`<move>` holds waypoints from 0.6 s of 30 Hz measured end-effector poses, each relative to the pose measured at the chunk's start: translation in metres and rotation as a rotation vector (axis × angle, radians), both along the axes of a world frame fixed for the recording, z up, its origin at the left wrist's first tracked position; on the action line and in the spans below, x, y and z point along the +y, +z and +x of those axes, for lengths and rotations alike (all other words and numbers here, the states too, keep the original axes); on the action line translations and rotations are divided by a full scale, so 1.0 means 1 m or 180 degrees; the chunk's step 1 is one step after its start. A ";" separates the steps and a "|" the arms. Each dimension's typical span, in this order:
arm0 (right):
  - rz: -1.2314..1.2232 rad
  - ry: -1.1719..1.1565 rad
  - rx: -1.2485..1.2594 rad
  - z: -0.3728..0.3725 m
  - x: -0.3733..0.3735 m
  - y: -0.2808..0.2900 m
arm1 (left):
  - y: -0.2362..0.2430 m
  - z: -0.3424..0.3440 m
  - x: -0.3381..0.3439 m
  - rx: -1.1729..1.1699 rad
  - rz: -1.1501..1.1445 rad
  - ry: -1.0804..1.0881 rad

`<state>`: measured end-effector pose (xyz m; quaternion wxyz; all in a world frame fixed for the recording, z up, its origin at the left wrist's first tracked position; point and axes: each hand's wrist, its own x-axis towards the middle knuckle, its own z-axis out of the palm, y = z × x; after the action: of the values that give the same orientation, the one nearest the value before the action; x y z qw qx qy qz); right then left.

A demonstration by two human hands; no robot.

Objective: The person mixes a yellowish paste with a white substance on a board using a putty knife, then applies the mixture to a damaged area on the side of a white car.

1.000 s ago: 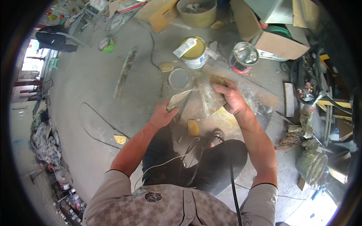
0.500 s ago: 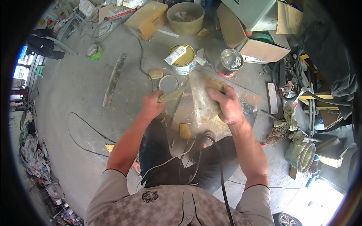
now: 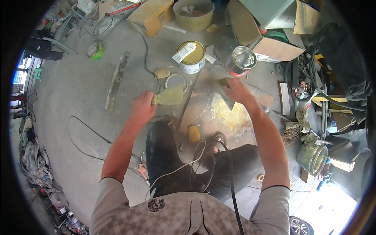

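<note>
A person crouches on a dusty concrete floor (image 3: 78, 90), seen from above. The left hand (image 3: 141, 109) is closed around the handle of a wide putty knife (image 3: 169, 96), its flat blade coated in yellowish filler and held just above the floor. The right hand (image 3: 237, 91) grips a smaller dark scraper (image 3: 226, 94), fingers wrapped on it, with its tip down on a flat brown board (image 3: 203, 109) lying between the knees.

A glossy, uneven smear of yellow putty (image 3: 227, 113) lies on the board beside the right hand; the paste looks worked and partly spread, with plenty left on the board and on the wide blade, so the mixing or loading seems well under way but not finished.

Just beyond the board stand a round can with a yellow lid (image 3: 192, 56) and an open shiny tin (image 3: 243, 59). A small yellow sponge-like block (image 3: 193, 133) lies by the knee. Cardboard boxes (image 3: 270, 43), a tan bucket (image 3: 194, 15), cables and a wooden strip (image 3: 116, 78) are scattered farther out.
</note>
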<state>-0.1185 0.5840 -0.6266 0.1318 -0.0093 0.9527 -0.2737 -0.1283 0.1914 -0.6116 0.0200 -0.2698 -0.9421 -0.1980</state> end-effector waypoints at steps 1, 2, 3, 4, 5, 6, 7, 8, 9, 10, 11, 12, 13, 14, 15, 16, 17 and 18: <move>-0.0141 0.0328 -0.0325 0.000 -0.008 -0.017 | -0.009 0.001 -0.003 -0.0329 -0.0092 0.0177; -0.0173 0.0489 -0.0498 0.003 -0.018 -0.031 | -0.021 0.004 -0.003 -0.0591 -0.0123 0.0337; -0.0534 0.0593 -0.0613 0.007 -0.037 -0.044 | -0.033 0.007 -0.001 -0.0723 -0.0089 0.0420; -0.1094 0.0705 -0.1066 0.011 -0.054 -0.054 | -0.047 0.011 0.005 -0.1588 0.0621 0.0779; -0.0744 0.0925 -0.1027 0.016 -0.075 -0.063 | -0.061 0.015 0.016 -0.2300 0.1420 0.1068; -0.1336 0.0964 -0.1429 0.021 -0.089 -0.068 | -0.072 0.015 0.025 -0.3119 0.2056 0.1518; -0.1130 0.0846 -0.1085 0.026 -0.107 -0.072 | -0.080 0.016 0.035 -0.3213 0.2598 0.1483; -0.0929 0.0693 -0.0666 0.029 -0.118 -0.074 | -0.087 0.018 0.051 -0.3412 0.2976 0.1624; -0.2004 0.0257 -0.0949 0.029 -0.127 -0.077 | -0.091 0.020 0.067 -0.3612 0.3411 0.1728; -0.2992 -0.0179 -0.1243 0.029 -0.131 -0.078 | -0.092 0.019 0.082 -0.3659 0.3101 0.1778; -0.4154 -0.0498 -0.1332 0.026 -0.129 -0.080 | -0.091 0.013 0.097 -0.3706 0.2845 0.1771; -0.4136 -0.0677 -0.0816 0.024 -0.125 -0.082 | -0.089 0.003 0.107 -0.3721 0.2739 0.1645; -0.3727 -0.1007 -0.0718 0.020 -0.117 -0.083 | -0.087 -0.011 0.114 -0.3441 0.2057 0.1331; -0.3435 -0.1156 -0.0505 0.016 -0.107 -0.086 | -0.086 -0.029 0.121 -0.3123 0.1537 0.0906; -0.3185 -0.1288 -0.0171 0.012 -0.095 -0.088 | -0.087 -0.049 0.129 -0.2753 0.1063 0.0460; -0.3253 -0.1594 -0.0339 0.009 -0.083 -0.091 | -0.089 -0.069 0.133 -0.2044 0.0919 0.0299; -0.3341 -0.1935 -0.0410 0.006 -0.071 -0.093 | -0.091 -0.090 0.135 -0.1315 0.0799 0.0105; -0.3331 -0.2379 -0.0508 0.004 -0.061 -0.096 | -0.094 -0.116 0.137 -0.0818 0.0521 0.0120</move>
<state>-0.1148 0.5232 -0.7221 0.0760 0.2803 0.6197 -0.7291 -0.2445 0.3283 -0.7051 -0.0750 -0.2219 -0.9226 -0.3066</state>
